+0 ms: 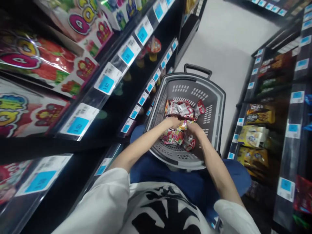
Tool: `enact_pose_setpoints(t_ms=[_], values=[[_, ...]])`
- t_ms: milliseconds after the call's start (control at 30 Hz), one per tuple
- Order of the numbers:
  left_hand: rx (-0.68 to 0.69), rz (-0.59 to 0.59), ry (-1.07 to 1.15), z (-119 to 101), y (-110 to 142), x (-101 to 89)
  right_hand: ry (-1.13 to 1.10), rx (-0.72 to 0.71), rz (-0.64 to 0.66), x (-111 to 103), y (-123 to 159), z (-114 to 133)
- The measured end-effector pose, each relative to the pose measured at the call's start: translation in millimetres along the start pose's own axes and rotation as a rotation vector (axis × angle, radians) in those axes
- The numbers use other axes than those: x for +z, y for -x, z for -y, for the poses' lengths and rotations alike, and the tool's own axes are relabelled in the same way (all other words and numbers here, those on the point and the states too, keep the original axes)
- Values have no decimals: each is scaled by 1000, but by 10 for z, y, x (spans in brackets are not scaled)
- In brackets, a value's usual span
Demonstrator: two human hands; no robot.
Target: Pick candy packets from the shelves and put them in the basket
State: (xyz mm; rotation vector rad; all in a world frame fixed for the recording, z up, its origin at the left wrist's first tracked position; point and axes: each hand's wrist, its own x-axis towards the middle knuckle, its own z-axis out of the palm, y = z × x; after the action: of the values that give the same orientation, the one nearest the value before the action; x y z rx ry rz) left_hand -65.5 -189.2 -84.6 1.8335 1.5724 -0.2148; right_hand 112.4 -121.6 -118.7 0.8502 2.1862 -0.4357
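Observation:
A grey plastic shopping basket [214,97] stands on the floor of a shop aisle in front of me. Inside lie several small red and silver snack packets [181,109]. Both my arms reach down into it. My left hand [173,122] is closed over the packets near the middle of the pile. My right hand [195,129] is closed on a colourful packet [183,124] between the two hands. More packets [174,136] lie under my wrists. My fingers are mostly hidden among the packets.
Black shelves with blue price tags [106,84] and large bright snack bags [36,61] rise on the left. Shelves with yellow packs [258,113] stand on the right. The basket's black handle [197,69] points away over pale floor [226,42].

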Motion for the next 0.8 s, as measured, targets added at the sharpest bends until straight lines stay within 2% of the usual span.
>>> enact_pose_setpoints(t_ms=[67,167,267,367,433,500,600,700,800], values=[[61,8,-3,-66,1,1,0,4,-7,-55,71,-11],[81,-33,0,-53,41,-71,-2,-15,-47,-235,254,36],[86,-53,25,9,41,-155,-10,-26,-116,-514,477,103],[213,-80,155,1,23,-214,-39,-18,-232,-828,715,148],[356,-112,374,-44,43,-245,-92,-10,-366,-984,869,167],[462,-130,624,-87,94,-278,-224,-12,-569,-1052,1006,185],[501,-74,823,-115,191,-318,-449,-25,-868,-1017,1165,209],[504,-2,921,-135,260,-339,-469,-17,-1015,-969,1288,221],[523,7,1021,-181,292,-355,-454,8,-1102,-1003,1398,216]])
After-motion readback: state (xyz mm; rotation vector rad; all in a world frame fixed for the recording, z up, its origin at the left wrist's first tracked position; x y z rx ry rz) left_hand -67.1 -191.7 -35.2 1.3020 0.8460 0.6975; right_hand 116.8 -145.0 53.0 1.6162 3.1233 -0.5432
